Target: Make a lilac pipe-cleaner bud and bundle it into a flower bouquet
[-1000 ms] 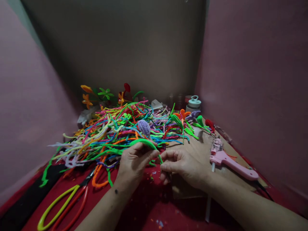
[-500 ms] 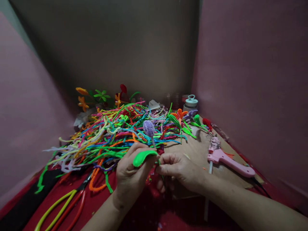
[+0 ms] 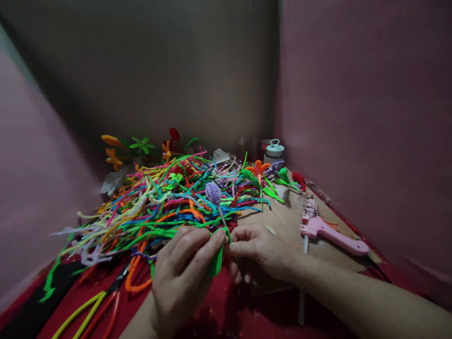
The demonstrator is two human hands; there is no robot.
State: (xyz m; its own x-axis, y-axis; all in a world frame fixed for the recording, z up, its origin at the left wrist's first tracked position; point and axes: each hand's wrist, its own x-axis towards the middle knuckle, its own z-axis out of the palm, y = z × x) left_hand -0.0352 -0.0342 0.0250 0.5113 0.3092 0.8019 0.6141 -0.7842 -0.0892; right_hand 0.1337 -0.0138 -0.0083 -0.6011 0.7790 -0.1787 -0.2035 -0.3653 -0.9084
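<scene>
My left hand [image 3: 181, 275] pinches a green pipe-cleaner leaf [image 3: 216, 261] between thumb and fingers, its tip hanging down. My right hand [image 3: 259, 249] is closed in a pinch on the thin stem of a small flower with a purple fuzzy head [image 3: 213, 193] that stands up just above both hands. The leaf meets the stem where the two hands touch. Both hands hover over a red cloth [image 3: 212, 310] in front of a big heap of coloured pipe cleaners [image 3: 158, 202].
A pink glue gun [image 3: 330, 230] lies on brown cardboard [image 3: 289, 221] to the right. Scissors with yellow and red handles [image 3: 95, 306] lie at the lower left. Finished pipe-cleaner flowers [image 3: 141, 143] and a small jar [image 3: 274, 151] stand by the back wall. Pink walls close both sides.
My left hand has rolled over and turned the green leaf from lying flat on top to hanging down beside the stem. The right hand stayed pinched on the stem.
</scene>
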